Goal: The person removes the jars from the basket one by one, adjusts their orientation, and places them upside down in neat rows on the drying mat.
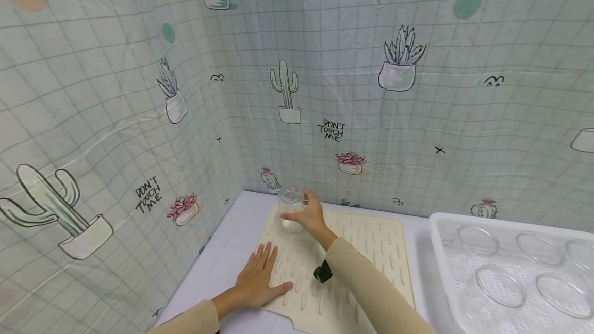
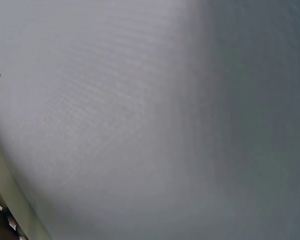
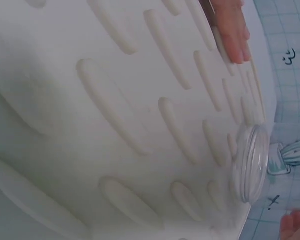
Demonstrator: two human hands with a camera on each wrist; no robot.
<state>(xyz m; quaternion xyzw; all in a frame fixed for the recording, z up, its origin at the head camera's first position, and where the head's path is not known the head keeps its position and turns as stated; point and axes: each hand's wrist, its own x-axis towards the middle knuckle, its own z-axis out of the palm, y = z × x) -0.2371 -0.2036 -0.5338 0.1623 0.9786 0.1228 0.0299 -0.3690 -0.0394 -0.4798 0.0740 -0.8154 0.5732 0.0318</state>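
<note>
My right hand (image 1: 308, 215) grips a clear glass jar (image 1: 291, 205) at the far left corner of a cream ridged draining mat (image 1: 343, 236). The thumb and fingers curl round the jar's side. In the right wrist view, the ringed end of the jar (image 3: 252, 165) is close over the mat, and a few right fingertips (image 3: 296, 226) show at the lower right. My left hand (image 1: 257, 277) lies flat on the mat's left edge with fingers spread. The left wrist view shows mostly blurred pale cloth.
A white perforated plastic basket (image 1: 438, 251) stands at the right, holding several clear round vessels. White cloth (image 1: 232, 241) covers the table under the mat. Curtains printed with cacti (image 1: 287, 92) hang close behind and along the left side.
</note>
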